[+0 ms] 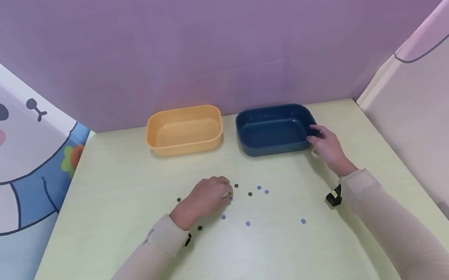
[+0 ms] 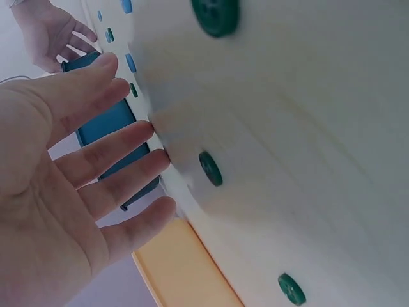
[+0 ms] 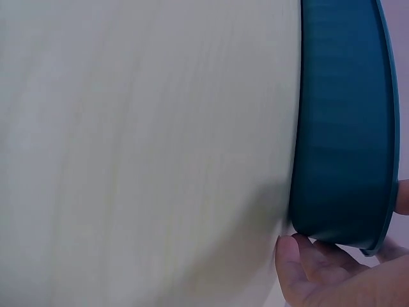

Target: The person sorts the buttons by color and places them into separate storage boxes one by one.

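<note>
My left hand (image 1: 207, 195) is low over the table, its fingertips beside a blue button (image 1: 231, 199). In the left wrist view its fingers are spread and loosely bent, with nothing between them, and a green button (image 2: 210, 168) lies just beyond the fingertips. Around this hand, several small blue and dark green buttons are scattered flat on the table. My right hand (image 1: 330, 148) grips the right end of a dark blue box (image 1: 275, 149), with fingertips over the rim and others against the outer wall low down, as the right wrist view shows.
A yellow-orange box (image 1: 186, 149) stands left of the dark blue one, a narrow gap between them. Behind both rises a purple cloth backdrop (image 1: 213, 44). Printed panels flank the pale table (image 1: 239, 267). One blue button (image 1: 303, 221) lies apart toward the right.
</note>
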Tool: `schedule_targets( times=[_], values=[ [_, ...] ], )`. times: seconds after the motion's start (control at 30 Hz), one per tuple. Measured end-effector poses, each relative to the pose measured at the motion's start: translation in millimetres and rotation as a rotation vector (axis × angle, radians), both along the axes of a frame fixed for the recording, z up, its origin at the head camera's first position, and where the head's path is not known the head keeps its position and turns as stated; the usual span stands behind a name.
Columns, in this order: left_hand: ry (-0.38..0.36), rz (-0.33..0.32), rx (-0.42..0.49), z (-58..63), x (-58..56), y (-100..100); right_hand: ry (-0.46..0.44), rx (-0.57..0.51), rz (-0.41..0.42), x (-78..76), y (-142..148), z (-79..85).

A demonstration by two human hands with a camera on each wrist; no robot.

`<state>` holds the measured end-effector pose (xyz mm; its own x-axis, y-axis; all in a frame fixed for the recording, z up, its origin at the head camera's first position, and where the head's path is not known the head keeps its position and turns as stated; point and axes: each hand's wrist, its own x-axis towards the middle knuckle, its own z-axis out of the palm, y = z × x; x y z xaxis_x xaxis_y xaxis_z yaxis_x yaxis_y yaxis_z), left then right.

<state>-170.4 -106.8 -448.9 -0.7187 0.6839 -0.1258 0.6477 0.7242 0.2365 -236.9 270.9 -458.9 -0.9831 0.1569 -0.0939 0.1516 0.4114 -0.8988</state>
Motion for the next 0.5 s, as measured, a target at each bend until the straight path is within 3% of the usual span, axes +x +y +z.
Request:
schedule_targets(
  times=[0.5],
  values=[
    [0.013, -0.004, -0.004, -8.4, -1.0, 11, -0.008, 0.012, 0.008, 2.6, -2, 1.1]
  ],
)
